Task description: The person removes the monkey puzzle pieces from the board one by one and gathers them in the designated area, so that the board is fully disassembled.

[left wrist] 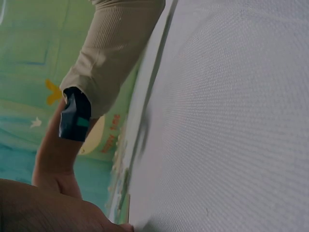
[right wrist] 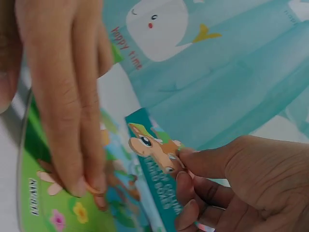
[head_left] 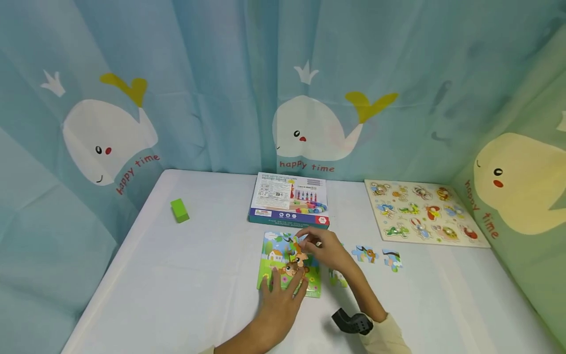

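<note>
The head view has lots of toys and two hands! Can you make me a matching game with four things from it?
Match:
1. green block
2. insect puzzle board
3. left hand
4. right hand

With:
A. pinches a jigsaw piece
B. left of the bead box
C. at the table's back right
D. touches the near part of the monkey jigsaw

Pairs: 1-B, 2-C, 3-D, 4-A

Place was a curtained-off play spot, couldn't tell home or nursery. Whale-print curtain [head_left: 225, 108] stood around a white table [head_left: 199, 275] with a jigsaw [head_left: 283, 259] and bug puzzle [head_left: 426, 213] on it.
</note>
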A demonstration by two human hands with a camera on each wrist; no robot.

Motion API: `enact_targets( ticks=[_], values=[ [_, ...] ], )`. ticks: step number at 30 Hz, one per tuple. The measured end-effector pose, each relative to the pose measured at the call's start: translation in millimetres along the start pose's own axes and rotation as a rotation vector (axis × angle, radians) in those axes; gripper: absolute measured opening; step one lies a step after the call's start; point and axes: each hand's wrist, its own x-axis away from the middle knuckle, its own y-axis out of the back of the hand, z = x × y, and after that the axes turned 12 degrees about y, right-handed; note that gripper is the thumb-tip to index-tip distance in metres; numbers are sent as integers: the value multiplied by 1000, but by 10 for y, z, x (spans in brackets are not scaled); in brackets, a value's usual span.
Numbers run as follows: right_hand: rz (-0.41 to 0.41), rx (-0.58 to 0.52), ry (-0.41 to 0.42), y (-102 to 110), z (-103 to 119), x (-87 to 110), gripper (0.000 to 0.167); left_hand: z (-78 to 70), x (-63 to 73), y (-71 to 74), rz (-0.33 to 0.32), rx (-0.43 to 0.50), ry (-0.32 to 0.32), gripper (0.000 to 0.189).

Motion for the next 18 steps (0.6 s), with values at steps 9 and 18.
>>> enact_targets(
  ticks=[9,18],
  values=[
    [-123,-59,-42,267,136,201,22,7,29,-25,-88,25,2,59],
    [-288,-70,-228,652,139,673,24,-2,26,-30,-109,31,-1,58]
  ],
)
